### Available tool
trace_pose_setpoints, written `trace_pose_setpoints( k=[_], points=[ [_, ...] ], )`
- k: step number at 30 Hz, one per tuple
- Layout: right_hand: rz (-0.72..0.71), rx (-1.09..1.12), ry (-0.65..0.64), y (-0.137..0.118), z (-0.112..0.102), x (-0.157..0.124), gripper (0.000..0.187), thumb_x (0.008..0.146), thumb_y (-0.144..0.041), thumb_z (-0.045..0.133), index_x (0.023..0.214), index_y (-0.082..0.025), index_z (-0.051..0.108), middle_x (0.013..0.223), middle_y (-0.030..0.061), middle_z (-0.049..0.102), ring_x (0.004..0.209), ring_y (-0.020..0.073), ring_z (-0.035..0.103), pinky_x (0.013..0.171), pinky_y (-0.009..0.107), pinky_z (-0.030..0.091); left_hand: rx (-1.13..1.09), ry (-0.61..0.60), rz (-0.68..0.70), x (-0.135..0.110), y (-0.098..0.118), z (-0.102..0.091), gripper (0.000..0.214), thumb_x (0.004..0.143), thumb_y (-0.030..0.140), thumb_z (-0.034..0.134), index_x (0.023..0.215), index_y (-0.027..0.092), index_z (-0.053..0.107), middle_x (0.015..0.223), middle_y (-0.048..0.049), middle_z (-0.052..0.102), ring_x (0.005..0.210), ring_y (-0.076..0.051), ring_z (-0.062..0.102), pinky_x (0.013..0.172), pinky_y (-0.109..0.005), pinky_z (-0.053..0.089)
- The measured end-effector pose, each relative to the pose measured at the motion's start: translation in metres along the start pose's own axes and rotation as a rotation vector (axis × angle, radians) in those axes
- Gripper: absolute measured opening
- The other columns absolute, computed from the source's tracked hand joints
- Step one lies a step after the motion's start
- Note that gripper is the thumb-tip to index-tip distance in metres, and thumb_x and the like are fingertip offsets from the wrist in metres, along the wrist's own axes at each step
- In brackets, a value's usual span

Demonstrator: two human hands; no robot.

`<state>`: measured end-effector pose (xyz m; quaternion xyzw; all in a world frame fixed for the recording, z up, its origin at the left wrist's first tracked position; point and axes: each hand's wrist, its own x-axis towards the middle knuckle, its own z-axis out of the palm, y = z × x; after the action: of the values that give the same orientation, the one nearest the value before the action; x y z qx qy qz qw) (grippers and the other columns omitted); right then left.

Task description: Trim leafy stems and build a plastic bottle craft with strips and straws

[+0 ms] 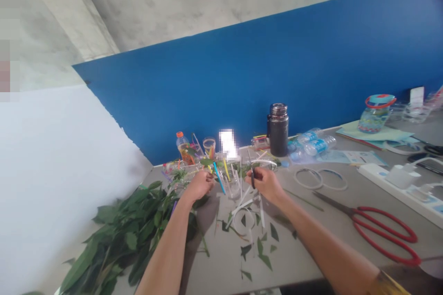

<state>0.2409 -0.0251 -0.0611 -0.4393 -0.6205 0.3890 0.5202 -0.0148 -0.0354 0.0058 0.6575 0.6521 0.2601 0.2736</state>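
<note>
From my remote station, the head view gives these readings. The left hand [200,186] is curled, its fingertips closed on a small green item that I cannot resolve. The right hand [266,184] pinches a pair of slim dark metal scissors [252,174], tips pointing away from me; I cannot tell whether the blades are open. A clear plastic cup [232,185] holding coloured straws stands between the hands, touching neither as far as I can tell. Dark green cut leaf fragments [258,245] and white plastic strips [246,205] lie on the grey tabletop [221,262] below the hands. A heap of long green leafy cuttings [128,235] lies just left of the left forearm. Large red-handled shears [384,235] rest well to the right, and a dark steel flask [278,129] stands against the blue wall panel [242,78].
</note>
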Motion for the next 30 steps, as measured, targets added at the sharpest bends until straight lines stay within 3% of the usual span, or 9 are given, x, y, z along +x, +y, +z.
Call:
trace_pose_setpoints(
  k=[4,5,9,11,15,19,23,27,30],
  points=[
    [0.027,0.014,0.015,-0.001,-0.002,0.0,0.028,0.072,-0.042,0.072,0.081,-0.016,0.074,0.073,0.0035,0.071,0.068,0.0196,0.062,0.06,0.028,0.047,0.087,0.028,0.037,-0.047,0.01,-0.004,0.023,0.073,0.025,0.07,0.054,0.022,0.058,0.055,-0.0008,0.057,0.064,-0.021,0.06,0.064,-0.028,0.041],
    [0.031,0.016,0.024,-0.002,-0.003,0.0,0.029,0.072,-0.043,0.072,0.083,-0.016,0.075,0.072,0.0033,0.071,0.066,0.0192,0.061,0.059,0.028,0.047,0.118,-0.034,0.088,-0.063,0.013,-0.003,0.021,0.076,0.029,0.068,0.057,0.022,0.062,0.059,-0.0016,0.061,0.065,-0.021,0.06,0.064,-0.028,0.041],
    [0.035,0.067,0.044,-0.008,-0.004,-0.002,0.038,0.071,-0.046,0.075,0.094,-0.016,0.079,0.073,0.0042,0.072,0.065,0.0201,0.063,0.057,0.029,0.05,-0.109,-0.695,0.092,-0.115,0.024,0.013,0.031,0.079,0.042,0.073,0.101,0.022,0.08,0.088,-0.0035,0.078,0.081,-0.021,0.068,0.071,-0.026,0.047],
    [0.029,0.117,0.029,-0.01,-0.004,-0.005,0.041,0.071,-0.048,0.075,0.097,-0.016,0.079,0.078,0.0062,0.075,0.07,0.0223,0.067,0.061,0.03,0.053,-0.168,-0.742,0.104,-0.128,0.024,0.027,0.032,0.079,0.043,0.073,0.1,0.021,0.081,0.09,-0.0036,0.078,0.084,-0.021,0.068,0.076,-0.026,0.047],
    [-0.064,0.035,0.017,-0.01,-0.004,-0.012,0.033,0.077,-0.049,0.073,0.086,-0.017,0.079,0.078,0.0067,0.074,0.069,0.0213,0.063,0.063,0.03,0.05,-0.137,-0.492,0.02,-0.13,0.012,0.054,0.021,0.081,0.032,0.064,0.089,0.019,0.079,0.077,-0.0018,0.074,0.073,-0.018,0.064,0.068,-0.026,0.044],
    [-0.198,-0.188,-0.001,-0.01,-0.004,-0.016,0.029,0.084,-0.045,0.067,0.074,-0.019,0.076,0.07,0.0044,0.068,0.063,0.0187,0.056,0.063,0.03,0.045,-0.033,-0.146,0.008,-0.121,-0.004,0.063,0.021,0.084,0.029,0.058,0.076,0.018,0.073,0.072,-0.0044,0.072,0.07,-0.02,0.062,0.067,-0.029,0.041],
    [-0.22,-0.281,-0.015,-0.011,-0.001,-0.016,0.025,0.082,-0.039,0.068,0.092,-0.019,0.078,0.07,0.0018,0.066,0.062,0.0176,0.055,0.063,0.028,0.043,0.081,0.252,-0.007,-0.11,-0.013,0.05,0.015,0.083,0.017,0.057,0.081,0.019,0.072,0.087,-0.0104,0.076,0.085,-0.025,0.068,0.081,-0.034,0.045],
    [-0.186,-0.324,-0.063,-0.01,-0.001,-0.017,0.024,0.077,-0.036,0.071,0.094,-0.019,0.076,0.061,-0.0019,0.059,0.058,0.0165,0.052,0.058,0.026,0.039,0.173,0.414,-0.016,-0.108,-0.018,0.028,0.013,0.088,0.02,0.058,0.083,0.022,0.069,0.089,-0.009,0.075,0.085,-0.025,0.068,0.082,-0.034,0.046],
    [-0.171,-0.311,-0.222,-0.01,-0.002,-0.021,0.017,0.08,-0.034,0.069,0.089,-0.021,0.075,0.061,-0.002,0.063,0.057,0.0163,0.054,0.058,0.026,0.039,0.241,0.589,-0.048,-0.113,-0.032,0.009,0.014,0.091,0.023,0.053,0.085,0.023,0.067,0.09,-0.0083,0.073,0.084,-0.025,0.067,0.081,-0.035,0.048]
  ],
)
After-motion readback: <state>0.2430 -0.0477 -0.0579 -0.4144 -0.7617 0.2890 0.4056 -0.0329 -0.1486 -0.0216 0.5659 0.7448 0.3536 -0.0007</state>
